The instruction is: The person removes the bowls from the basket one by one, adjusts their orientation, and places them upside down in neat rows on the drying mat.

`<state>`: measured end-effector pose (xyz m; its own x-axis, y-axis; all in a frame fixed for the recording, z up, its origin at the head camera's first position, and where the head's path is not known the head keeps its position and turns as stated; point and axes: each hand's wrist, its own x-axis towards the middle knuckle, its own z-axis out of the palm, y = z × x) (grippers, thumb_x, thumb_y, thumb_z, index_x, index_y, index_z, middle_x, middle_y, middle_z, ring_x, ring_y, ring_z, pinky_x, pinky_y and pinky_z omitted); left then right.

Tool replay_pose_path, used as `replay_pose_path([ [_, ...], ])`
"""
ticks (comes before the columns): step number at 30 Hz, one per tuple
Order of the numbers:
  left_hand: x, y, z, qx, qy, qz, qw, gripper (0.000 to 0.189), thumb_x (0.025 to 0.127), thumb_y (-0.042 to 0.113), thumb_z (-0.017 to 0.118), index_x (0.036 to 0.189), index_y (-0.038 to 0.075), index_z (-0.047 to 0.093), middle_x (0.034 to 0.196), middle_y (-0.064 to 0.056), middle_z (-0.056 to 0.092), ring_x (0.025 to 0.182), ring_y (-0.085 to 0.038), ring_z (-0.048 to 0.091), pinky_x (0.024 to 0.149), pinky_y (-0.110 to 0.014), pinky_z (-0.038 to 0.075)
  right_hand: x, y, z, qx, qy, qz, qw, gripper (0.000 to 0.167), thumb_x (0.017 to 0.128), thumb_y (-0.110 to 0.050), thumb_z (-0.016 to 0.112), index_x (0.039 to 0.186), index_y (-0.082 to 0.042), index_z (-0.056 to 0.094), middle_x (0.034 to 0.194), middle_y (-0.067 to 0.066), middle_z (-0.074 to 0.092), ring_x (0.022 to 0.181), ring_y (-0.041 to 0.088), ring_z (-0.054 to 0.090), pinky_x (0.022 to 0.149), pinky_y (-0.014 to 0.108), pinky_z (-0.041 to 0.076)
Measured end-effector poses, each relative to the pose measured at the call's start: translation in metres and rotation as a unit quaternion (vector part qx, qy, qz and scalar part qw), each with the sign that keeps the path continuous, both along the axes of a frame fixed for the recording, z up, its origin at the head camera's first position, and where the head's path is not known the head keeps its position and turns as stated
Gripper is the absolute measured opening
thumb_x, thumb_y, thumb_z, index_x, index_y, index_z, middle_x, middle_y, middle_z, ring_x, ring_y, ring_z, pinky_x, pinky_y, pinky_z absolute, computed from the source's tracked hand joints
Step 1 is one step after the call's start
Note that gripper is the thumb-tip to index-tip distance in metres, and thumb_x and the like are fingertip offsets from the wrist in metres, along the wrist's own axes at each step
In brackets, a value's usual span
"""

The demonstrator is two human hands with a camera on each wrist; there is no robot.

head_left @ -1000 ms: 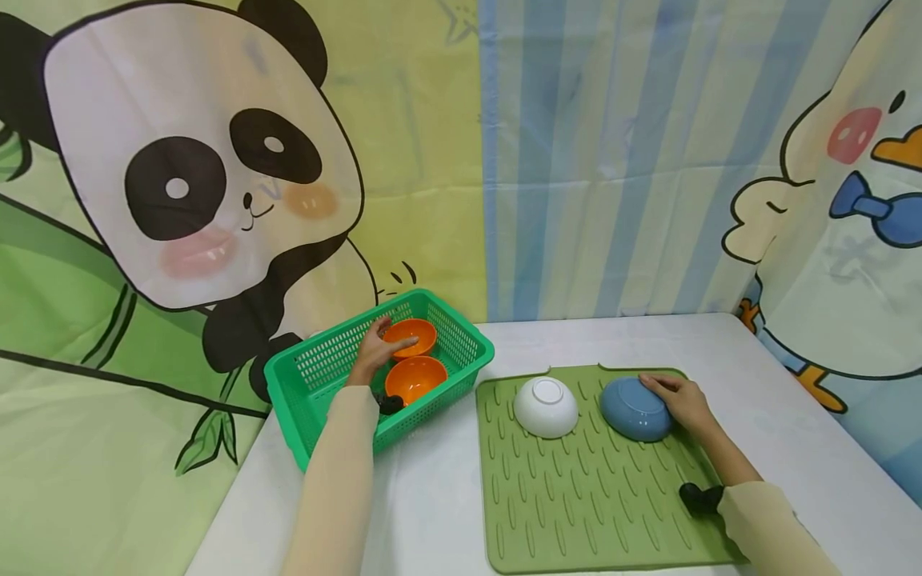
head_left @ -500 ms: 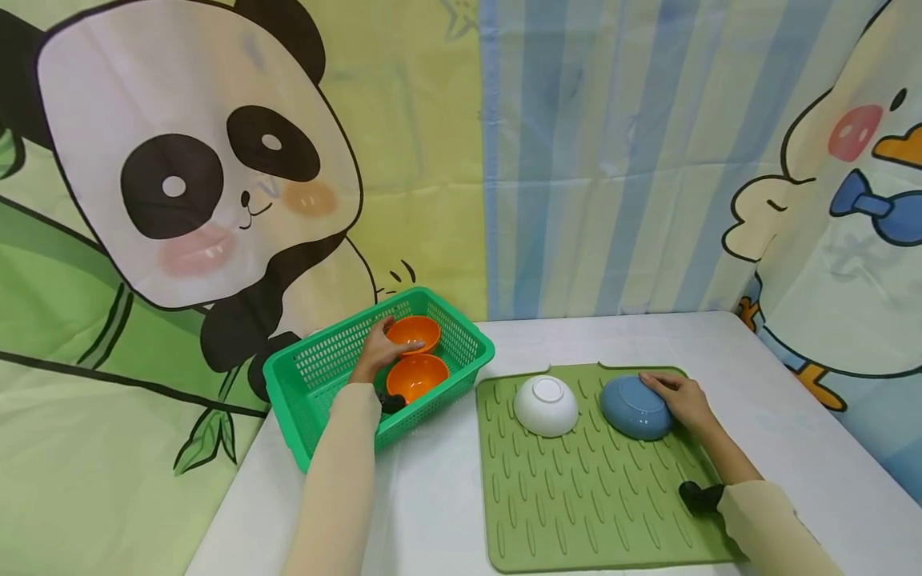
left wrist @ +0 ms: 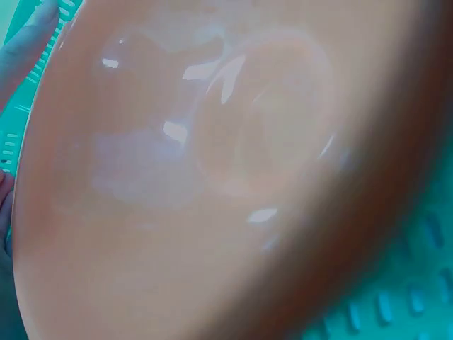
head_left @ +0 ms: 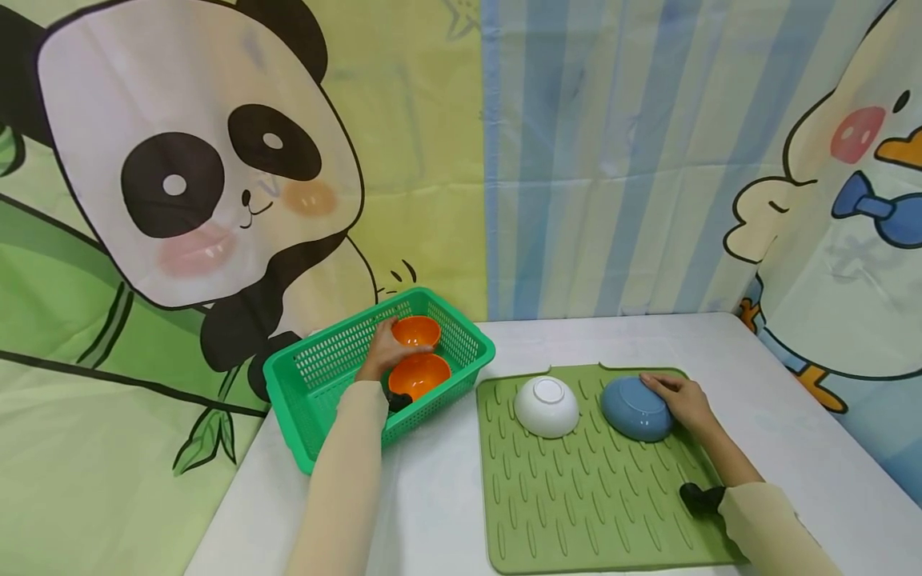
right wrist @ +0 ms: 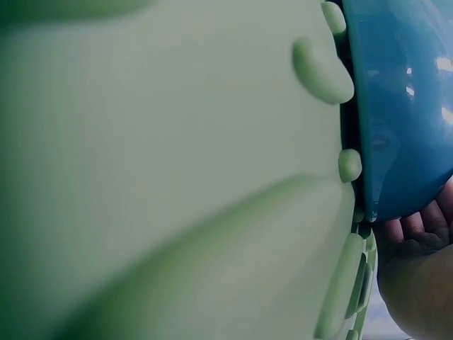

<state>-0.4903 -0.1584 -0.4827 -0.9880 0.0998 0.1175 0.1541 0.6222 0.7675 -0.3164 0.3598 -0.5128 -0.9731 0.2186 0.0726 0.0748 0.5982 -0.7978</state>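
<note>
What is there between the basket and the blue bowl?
The white bowl, upside down, with bare mat on either side of it; this shows in the head view.

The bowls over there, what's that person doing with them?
The person's left hand curls around the far orange bowl inside the green basket. A nearer orange bowl sits beside it. The right hand holds an upside-down blue bowl on the green mat, next to an upside-down white bowl.
</note>
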Motion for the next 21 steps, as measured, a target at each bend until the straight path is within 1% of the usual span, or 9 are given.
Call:
replay_pose_path([
  [5, 0.0002, 0.0000, -0.0008, 0.000, -0.001, 0.000, 1.0000, 0.105, 0.065, 0.044, 0.081, 0.144, 0.003, 0.024, 0.143, -0.018, 0.026, 0.121, -0.036, 0.035, 0.098, -0.051, 0.035, -0.0006, 0.0002, -0.0014, 0.004, 0.003, -0.001, 1.0000, 0.066, 0.089, -0.052, 0.052, 0.125, 0.003, 0.055, 0.124, 0.031, 0.049, 0.106, 0.046, 0.051, 0.075, 0.047, 0.051],
  [11, -0.0023, -0.0006, 0.0000, -0.006, 0.004, 0.006, 1.0000, 0.101, 0.066, 0.042, 0.081, 0.143, 0.003, 0.027, 0.142, -0.018, 0.028, 0.124, -0.036, 0.030, 0.099, -0.052, 0.033, -0.0008, -0.0006, -0.0008, 0.000, 0.007, -0.001, 1.0000, 0.066, 0.089, -0.052, 0.051, 0.125, 0.003, 0.055, 0.124, 0.031, 0.049, 0.106, 0.046, 0.050, 0.076, 0.046, 0.051],
  [16, -0.0034, -0.0005, 0.0009, -0.024, 0.007, 0.006, 0.9997, 0.102, 0.065, 0.044, 0.081, 0.143, 0.003, 0.028, 0.143, -0.019, 0.028, 0.126, -0.036, 0.028, 0.100, -0.052, 0.031, 0.0002, -0.0010, -0.0004, 0.000, 0.004, 0.002, 1.0000, 0.065, 0.089, -0.051, 0.052, 0.125, 0.003, 0.055, 0.123, 0.031, 0.049, 0.106, 0.046, 0.051, 0.074, 0.045, 0.052],
  [21, -0.0065, 0.0002, 0.0015, -0.064, 0.014, 0.001, 0.9978, 0.108, 0.063, 0.052, 0.079, 0.143, 0.002, 0.027, 0.144, -0.019, 0.027, 0.127, -0.037, 0.026, 0.101, -0.053, 0.029, 0.0009, -0.0020, 0.0009, 0.000, 0.005, 0.002, 1.0000, 0.064, 0.089, -0.050, 0.052, 0.125, 0.003, 0.055, 0.124, 0.031, 0.049, 0.106, 0.046, 0.051, 0.074, 0.044, 0.052],
])
